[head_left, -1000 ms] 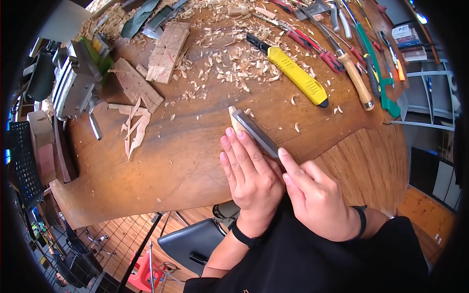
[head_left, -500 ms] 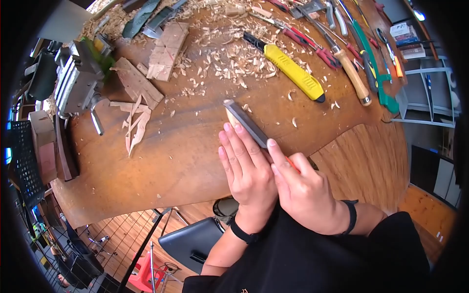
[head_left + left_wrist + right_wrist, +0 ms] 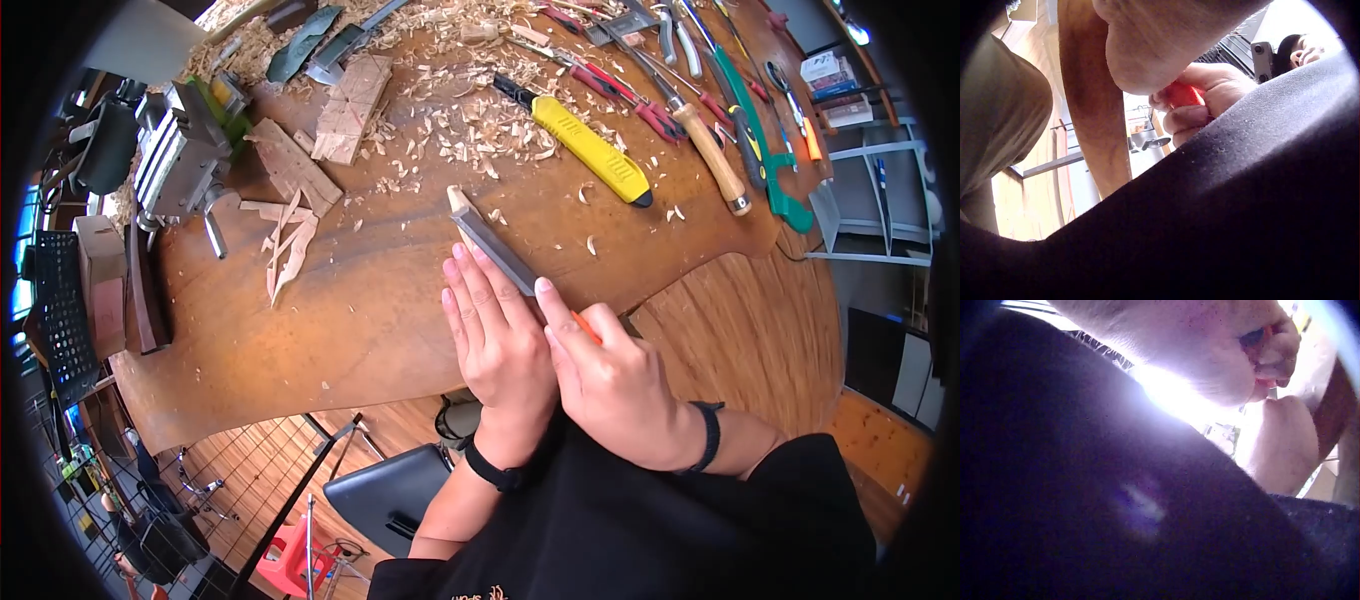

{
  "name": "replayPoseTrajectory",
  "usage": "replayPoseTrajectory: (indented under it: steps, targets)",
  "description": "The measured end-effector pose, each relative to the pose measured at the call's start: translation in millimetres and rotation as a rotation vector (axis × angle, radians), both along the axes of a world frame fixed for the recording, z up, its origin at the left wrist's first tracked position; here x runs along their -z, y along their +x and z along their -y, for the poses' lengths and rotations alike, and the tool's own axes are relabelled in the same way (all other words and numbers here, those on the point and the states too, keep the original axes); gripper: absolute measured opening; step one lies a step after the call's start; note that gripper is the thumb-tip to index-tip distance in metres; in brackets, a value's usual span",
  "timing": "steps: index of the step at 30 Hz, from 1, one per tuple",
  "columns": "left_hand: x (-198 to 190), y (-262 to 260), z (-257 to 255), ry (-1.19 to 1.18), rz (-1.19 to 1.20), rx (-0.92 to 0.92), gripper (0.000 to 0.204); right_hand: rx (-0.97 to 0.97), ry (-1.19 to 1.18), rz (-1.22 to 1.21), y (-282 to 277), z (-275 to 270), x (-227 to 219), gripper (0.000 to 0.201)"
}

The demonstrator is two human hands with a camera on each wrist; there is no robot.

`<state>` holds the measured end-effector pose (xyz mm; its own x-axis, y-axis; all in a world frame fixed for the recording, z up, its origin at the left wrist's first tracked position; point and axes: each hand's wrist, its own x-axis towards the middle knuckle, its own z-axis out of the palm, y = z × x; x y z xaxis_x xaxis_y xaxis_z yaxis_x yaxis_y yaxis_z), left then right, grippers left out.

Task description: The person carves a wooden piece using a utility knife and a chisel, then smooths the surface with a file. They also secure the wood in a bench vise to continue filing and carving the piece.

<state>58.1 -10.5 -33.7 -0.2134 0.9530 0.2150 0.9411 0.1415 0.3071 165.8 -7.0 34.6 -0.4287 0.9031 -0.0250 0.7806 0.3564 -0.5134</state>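
Observation:
In the head view my left hand (image 3: 505, 335) lies with straight fingers along a pale whittled wood stick (image 3: 457, 198); its thumb is hidden. The stick's tapered tip sticks out past the fingertips over the table. A flat, dark grey file (image 3: 495, 252) lies along the stick, its far end a little short of that tip. My right hand (image 3: 625, 385) grips the file's orange handle (image 3: 586, 327), with the index finger stretched along the metal. The left wrist view shows the right fingers curled round the orange handle (image 3: 1185, 95).
Wood shavings cover the back of the wooden table (image 3: 350, 345). A yellow utility knife (image 3: 590, 150) lies beyond the hands. Pliers, a wooden-handled tool (image 3: 712, 160) and a green saw (image 3: 765, 150) lie at right. Wood blocks (image 3: 295, 165) and a metal vise (image 3: 185, 160) stand left.
The file has slid back along the stick, so more of the tip shows. Both hands sit slightly higher and further left in the view, which has itself shifted a little.

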Motion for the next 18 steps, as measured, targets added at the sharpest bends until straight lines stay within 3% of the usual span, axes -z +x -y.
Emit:
replayPoseTrajectory:
  steps: [15,18]
  targets:
    - [-4.3,-3.7,0.8,0.034,0.073,0.003,0.064,0.04,-0.031,-0.085,15.3,-6.7,-6.1,0.047]
    - [-9.2,-10.0,5.2,0.034,0.254,-0.084,0.079,0.055,-0.058,-0.056,18.8,-8.5,-6.6,0.048]
